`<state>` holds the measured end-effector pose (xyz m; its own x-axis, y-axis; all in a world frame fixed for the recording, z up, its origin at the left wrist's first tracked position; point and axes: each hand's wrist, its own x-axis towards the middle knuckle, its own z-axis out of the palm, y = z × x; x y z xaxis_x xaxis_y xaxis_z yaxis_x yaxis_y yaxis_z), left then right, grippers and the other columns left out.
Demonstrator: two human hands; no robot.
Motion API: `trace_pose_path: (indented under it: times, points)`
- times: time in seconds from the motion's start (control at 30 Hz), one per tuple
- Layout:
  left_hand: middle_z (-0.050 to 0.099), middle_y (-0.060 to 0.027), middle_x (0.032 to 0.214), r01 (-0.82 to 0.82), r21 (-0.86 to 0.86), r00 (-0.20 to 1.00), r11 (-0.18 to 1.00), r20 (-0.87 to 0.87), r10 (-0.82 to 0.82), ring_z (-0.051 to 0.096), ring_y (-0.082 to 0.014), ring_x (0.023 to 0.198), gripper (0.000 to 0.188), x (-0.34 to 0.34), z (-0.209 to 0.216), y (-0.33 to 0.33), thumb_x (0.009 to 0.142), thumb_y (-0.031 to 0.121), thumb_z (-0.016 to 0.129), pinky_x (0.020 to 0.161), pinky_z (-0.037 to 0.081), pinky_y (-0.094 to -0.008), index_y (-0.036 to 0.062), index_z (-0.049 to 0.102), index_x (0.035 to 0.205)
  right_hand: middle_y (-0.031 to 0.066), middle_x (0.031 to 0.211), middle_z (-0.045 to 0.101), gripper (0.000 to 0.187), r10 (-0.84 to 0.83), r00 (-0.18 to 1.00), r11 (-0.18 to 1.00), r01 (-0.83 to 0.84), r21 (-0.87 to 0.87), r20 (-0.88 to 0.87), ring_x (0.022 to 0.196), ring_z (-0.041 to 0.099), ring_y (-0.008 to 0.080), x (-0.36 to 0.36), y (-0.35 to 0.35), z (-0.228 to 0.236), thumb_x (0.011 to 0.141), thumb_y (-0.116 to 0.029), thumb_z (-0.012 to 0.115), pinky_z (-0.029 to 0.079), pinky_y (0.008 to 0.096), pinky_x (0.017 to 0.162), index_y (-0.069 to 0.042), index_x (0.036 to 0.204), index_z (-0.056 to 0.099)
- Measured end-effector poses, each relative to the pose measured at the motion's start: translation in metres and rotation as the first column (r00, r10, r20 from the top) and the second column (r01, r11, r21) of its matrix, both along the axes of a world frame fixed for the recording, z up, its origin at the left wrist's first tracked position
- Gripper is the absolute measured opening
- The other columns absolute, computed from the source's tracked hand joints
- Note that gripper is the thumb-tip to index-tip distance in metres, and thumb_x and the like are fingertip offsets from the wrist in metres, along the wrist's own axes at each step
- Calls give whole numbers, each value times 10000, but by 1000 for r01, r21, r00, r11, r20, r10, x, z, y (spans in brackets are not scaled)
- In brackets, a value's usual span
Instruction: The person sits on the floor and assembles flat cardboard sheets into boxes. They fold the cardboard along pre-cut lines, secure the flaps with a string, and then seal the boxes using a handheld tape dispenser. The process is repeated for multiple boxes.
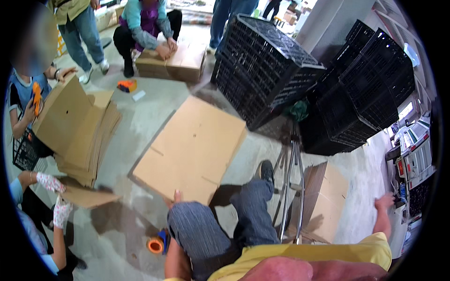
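Note:
A flattened cardboard box (pixel 194 140) lies at an angle on the floor before my knees. At its near edge shows my left hand (pixel 176 196), mostly hidden behind my left knee; a digit rests over the edge, and the hand looks closed on the cardboard. Out to the far right reaches my right hand (pixel 385 201), with nothing visible in it and its fingers loosely apart. It is nearest to a stack of flattened boxes (pixel 335 199) on the floor. By my left forearm stands an orange-and-blue tape dispenser (pixel 157 244).
Black plastic crates (pixel 267 65) tower ahead, with more crates (pixel 370 89) at right. A metal-legged stand (pixel 294 182) rises beside my right leg. Co-workers handle a cardboard stack (pixel 89 140) at left and a closed carton (pixel 176 63) ahead. Another tape dispenser (pixel 127 85) lies beyond.

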<state>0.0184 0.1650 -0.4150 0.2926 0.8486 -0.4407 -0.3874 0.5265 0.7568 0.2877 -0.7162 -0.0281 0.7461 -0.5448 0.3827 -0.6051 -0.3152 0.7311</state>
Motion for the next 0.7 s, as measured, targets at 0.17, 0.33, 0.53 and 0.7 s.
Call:
trace_pose_path:
  times: [0.17,0.33,0.53,0.7]
  points:
    - [589,-181,1330,-11,19,999,1000,-43,12,599,-240,1140,724,-3,-6,-1,925,176,791,955,520,-390,-17,402,1505,241,1407,616,528,909,312,14,-686,728,277,1373,521,428,126,325,-237,871,-181,783,413,492,1161,-14,1348,632]
    - [470,-209,1494,218,210,944,953,-294,-151,487,-307,1342,838,-18,-20,3,923,254,797,1140,407,-430,-17,332,1565,245,1430,618,453,592,21,-772,-271,574,806,1391,535,378,219,695,-327,1109,-308,518,401,404,1165,45,1377,611]
    - [501,-193,1425,220,194,958,956,-228,-175,531,-282,1299,867,-16,-28,26,910,342,791,1110,445,-427,-11,311,1540,116,1428,636,863,724,686,-240,155,958,71,1310,573,247,279,869,-350,1037,-727,423,422,394,1134,-21,1523,532]
    - [509,-206,1433,286,156,950,946,-173,-259,530,-301,1329,920,-10,-23,67,886,401,803,1118,449,-440,-10,311,1545,120,1381,660,804,607,762,-400,537,743,-224,1239,613,259,291,846,-368,1057,-693,404,457,397,1085,-31,1480,575]
